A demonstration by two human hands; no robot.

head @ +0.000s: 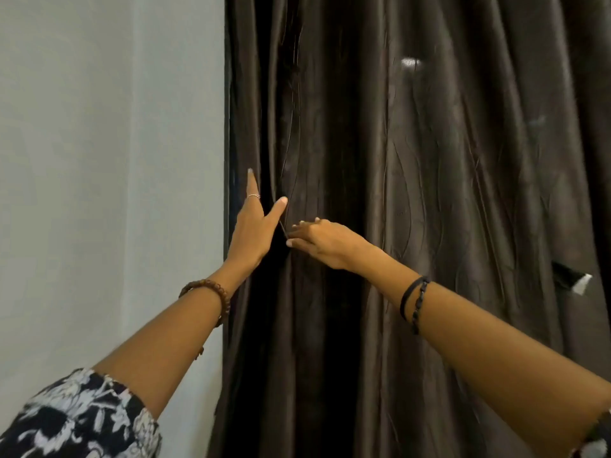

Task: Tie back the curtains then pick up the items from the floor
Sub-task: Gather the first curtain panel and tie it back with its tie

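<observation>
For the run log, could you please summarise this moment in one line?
left hand: flat on dark brown satin curtain edge | right hand: pinching fold | curtain: untied

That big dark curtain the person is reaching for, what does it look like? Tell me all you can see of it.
The dark brown, slightly shiny fabric curtain hangs in deep vertical folds beside a pale wall, creased with thin wavy lines. It is not yet tied back. The left hand, fingers straight, lies at its left edge; the right hand reaches into a fold beside it. A small black-and-white tag shows at the right.
</observation>
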